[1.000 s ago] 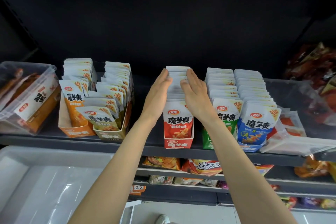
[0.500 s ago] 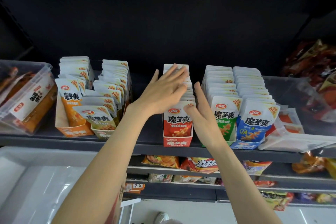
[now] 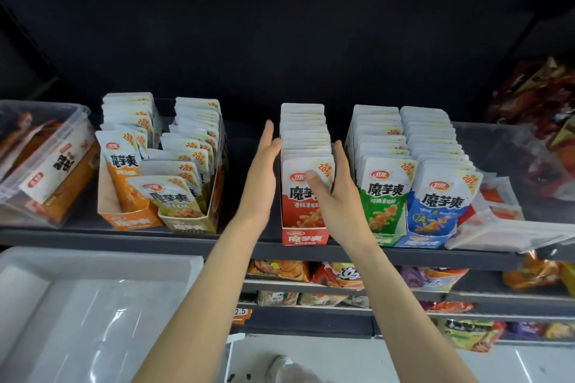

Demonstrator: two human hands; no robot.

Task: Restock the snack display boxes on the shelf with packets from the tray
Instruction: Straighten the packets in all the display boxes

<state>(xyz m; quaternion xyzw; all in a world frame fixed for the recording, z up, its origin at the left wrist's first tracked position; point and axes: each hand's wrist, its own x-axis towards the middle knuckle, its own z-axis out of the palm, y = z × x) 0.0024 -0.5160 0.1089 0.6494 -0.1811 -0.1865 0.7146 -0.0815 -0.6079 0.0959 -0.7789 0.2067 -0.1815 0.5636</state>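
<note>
In the head view, the red display box (image 3: 304,235) stands on the shelf (image 3: 404,253), and the left hand (image 3: 259,177) lies flat against its left side with straight fingers, holding nothing. The right hand (image 3: 337,196) clasps the right side, its thumb over the front packet (image 3: 303,193). To square the row well, I think both hands should press evenly inward; the tray (image 3: 93,261), below and left of the box, shows no packets.

A clear plastic bin (image 3: 46,146) of brown-and-white packs sits at the shelf's left end. Red and orange bags (image 3: 541,102) are heaped at the far right, above flat clear-wrapped packs (image 3: 497,211). Lower shelves carry colourful chip bags (image 3: 337,275) and a price tag (image 3: 240,311) reading 2.5. A white shoe (image 3: 280,365) shows on the floor.
</note>
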